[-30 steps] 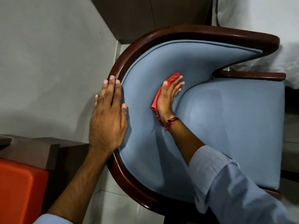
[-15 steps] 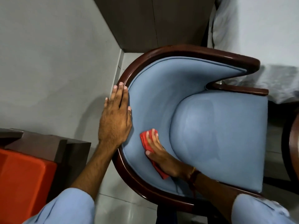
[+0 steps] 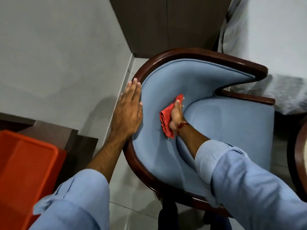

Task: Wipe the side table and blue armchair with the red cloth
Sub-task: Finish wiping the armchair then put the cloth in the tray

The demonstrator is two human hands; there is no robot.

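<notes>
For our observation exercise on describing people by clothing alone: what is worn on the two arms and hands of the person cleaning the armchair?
Both arms wear light blue shirt sleeves, rolled or pushed up to around mid-forearm, with creased cuffs. The right hand has a thin red thread band tied at the wrist. The left hand shows no glove and no watch; whether it carries a ring cannot be told.

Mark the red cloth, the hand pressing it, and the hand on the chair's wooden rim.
red cloth [image 3: 165, 121]: head view, on its folded middle.
right hand [image 3: 176, 113]: head view, on the back of the hand.
left hand [image 3: 127, 112]: head view, on the back of the hand, lying flat.
</notes>
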